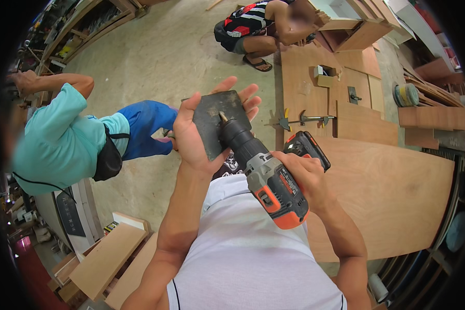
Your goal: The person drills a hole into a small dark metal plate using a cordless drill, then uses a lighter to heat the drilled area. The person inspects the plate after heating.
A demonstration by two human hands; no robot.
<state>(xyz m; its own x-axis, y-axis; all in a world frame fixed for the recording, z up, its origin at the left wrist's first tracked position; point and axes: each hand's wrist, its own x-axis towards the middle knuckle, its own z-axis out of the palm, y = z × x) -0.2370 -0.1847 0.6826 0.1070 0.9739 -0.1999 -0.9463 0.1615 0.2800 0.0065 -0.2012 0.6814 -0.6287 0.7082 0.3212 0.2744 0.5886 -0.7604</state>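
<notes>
A thin, dark, roughly square plate [205, 114] lies across the palm of my left hand [190, 133]. The thumb is along its near-left side, and the fingertips show past its far-right edge. My right hand [306, 178] is wrapped round the handle of an orange, grey and black cordless drill [266, 178], with the battery pack [315, 147] out to the right. The drill points up and left, its bit [222, 117] over the middle of the plate. Whether the tip touches the plate I cannot tell.
A person in a teal shirt [67, 134] is close on the left; another [258, 28] squats at the far side. Right of me is a large plywood sheet [387, 191]. Beyond it are a bar clamp [307, 119], a small open box [324, 77] and boards [434, 118]. Wooden panels [108, 258] lie lower left.
</notes>
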